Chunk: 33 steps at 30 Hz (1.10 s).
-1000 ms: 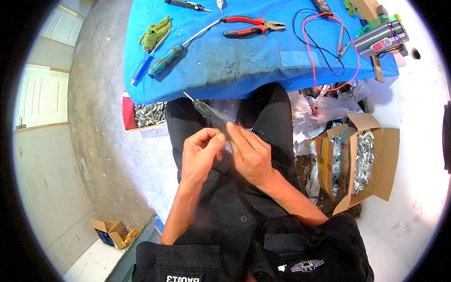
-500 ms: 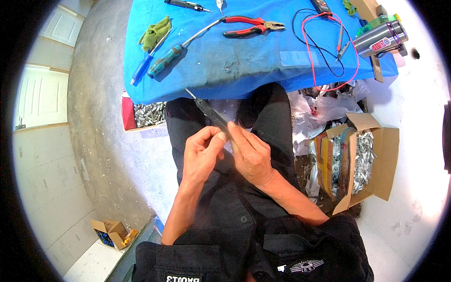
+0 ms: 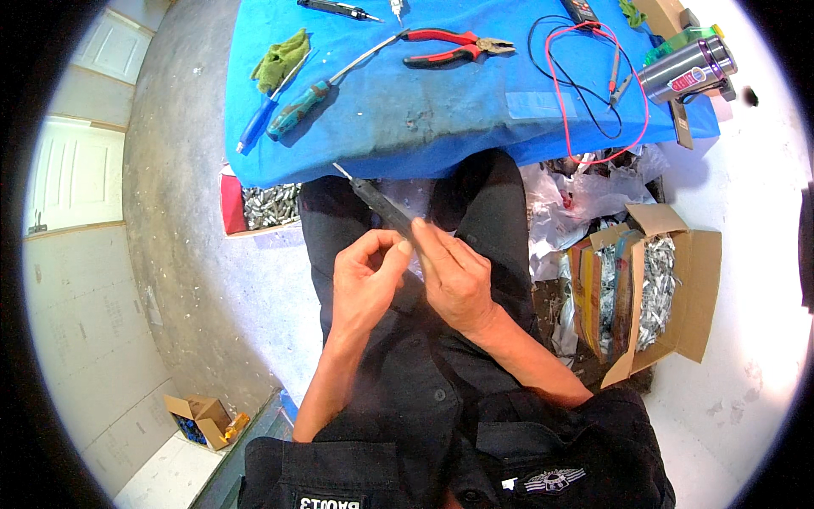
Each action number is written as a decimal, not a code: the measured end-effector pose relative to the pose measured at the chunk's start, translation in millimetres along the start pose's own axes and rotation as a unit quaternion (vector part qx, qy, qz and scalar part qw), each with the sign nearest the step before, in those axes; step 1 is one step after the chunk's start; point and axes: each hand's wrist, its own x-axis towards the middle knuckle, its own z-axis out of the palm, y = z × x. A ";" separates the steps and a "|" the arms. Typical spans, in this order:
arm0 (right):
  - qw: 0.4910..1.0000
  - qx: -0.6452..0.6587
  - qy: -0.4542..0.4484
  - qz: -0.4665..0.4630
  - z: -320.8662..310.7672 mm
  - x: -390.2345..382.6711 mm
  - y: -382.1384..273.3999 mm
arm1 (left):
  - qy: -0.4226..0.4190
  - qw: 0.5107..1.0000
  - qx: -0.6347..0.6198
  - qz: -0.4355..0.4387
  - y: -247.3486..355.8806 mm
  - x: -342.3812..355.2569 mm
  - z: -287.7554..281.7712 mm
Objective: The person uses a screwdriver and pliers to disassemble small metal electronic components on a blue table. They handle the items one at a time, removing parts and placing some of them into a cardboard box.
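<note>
Over my lap I hold a slim black pen-shaped tool [image 3: 381, 206] with a thin metal tip, slanting up and left toward the table edge. Its exact kind does not show. My right hand [image 3: 458, 284] is closed on its near end, the fingers lying along the handle. My left hand [image 3: 366, 276] is closed too, thumb and forefinger pinched against the same end. Whatever lies between the palms is hidden. Beyond the tip, a blue cloth-covered table [image 3: 381, 127] carries a screwdriver with a mottled teal handle [image 3: 298, 110] and a blue-handled screwdriver [image 3: 256, 125].
Red-handled pliers [image 3: 449, 48], a green rag [image 3: 282, 59], a multimeter [image 3: 580, 10] with red and black leads, and a dark metal flask [image 3: 687, 72] are on the table. An open carton [image 3: 699, 288] of metal pieces stands right; a red box [image 3: 231, 204] of metal parts sits under the table.
Almost nothing differs. Both hands and the black tool have shifted very slightly, the grip staying the same.
</note>
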 end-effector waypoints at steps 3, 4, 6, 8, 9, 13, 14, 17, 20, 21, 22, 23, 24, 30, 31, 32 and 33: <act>1.000 -0.007 0.007 -0.018 1.1 -0.8 2.2 | -0.003 1.000 -0.020 0.009 -6.1 1.8 -1.2; 1.000 0.000 0.001 -0.016 1.1 -1.6 2.7 | -0.003 1.000 -0.027 0.004 -7.6 2.3 -2.0; 1.000 0.014 -0.012 -0.012 0.4 -4.5 2.7 | -0.004 0.999 -0.040 -0.005 -9.9 2.8 -3.0; 0.997 0.067 -0.032 0.017 -0.6 -7.4 1.2 | 0.002 1.000 -0.029 0.003 -5.9 2.6 -1.1; 0.994 0.096 -0.042 0.030 -0.7 -8.5 -0.4 | 0.006 1.000 -0.024 0.007 -4.3 1.8 -1.1; 0.931 0.297 -0.114 0.179 -14.3 -6.6 -3.5 | -0.015 0.993 0.079 0.089 -8.2 -0.4 -9.3; 0.902 0.346 -0.125 0.226 -14.6 -7.8 -0.3 | -0.029 0.991 0.091 0.096 -5.1 -2.1 -11.3; 0.842 0.427 -0.141 0.297 -13.4 2.1 4.9 | -0.076 0.982 0.105 0.134 -7.3 -7.2 -8.3; 0.780 0.502 -0.162 0.336 -7.9 3.7 11.4 | -0.073 0.982 0.123 0.121 -2.1 -12.5 -2.3; 0.758 0.531 -0.143 0.352 -5.7 2.2 10.1 | -0.064 0.984 0.130 0.106 -1.4 -13.1 -0.1; 0.734 0.559 -0.123 0.367 -3.9 0.9 8.8 | -0.056 0.987 0.113 0.104 -4.6 -12.3 1.6; 0.708 0.585 -0.103 0.381 -2.9 0.1 8.0 | -0.054 0.987 0.109 0.107 -6.8 -11.4 3.3; 0.695 0.599 -0.096 0.386 -2.0 -0.1 6.6 | -0.049 0.987 0.107 0.109 -7.9 -11.5 4.2; 0.602 0.670 -0.052 0.431 -4.3 3.4 5.2 | -0.041 0.994 0.063 0.074 -4.5 -13.8 6.6; 0.594 0.678 -0.046 0.431 -3.2 2.8 6.7 | -0.043 0.996 0.049 0.054 -2.2 -14.1 6.8; 0.585 0.686 -0.040 0.430 -2.5 2.5 7.4 | -0.037 0.996 0.052 0.063 -3.9 -13.6 6.7; 0.585 0.686 -0.037 0.432 -2.9 2.7 7.4 | -0.033 0.995 0.055 0.072 -7.7 -12.7 6.5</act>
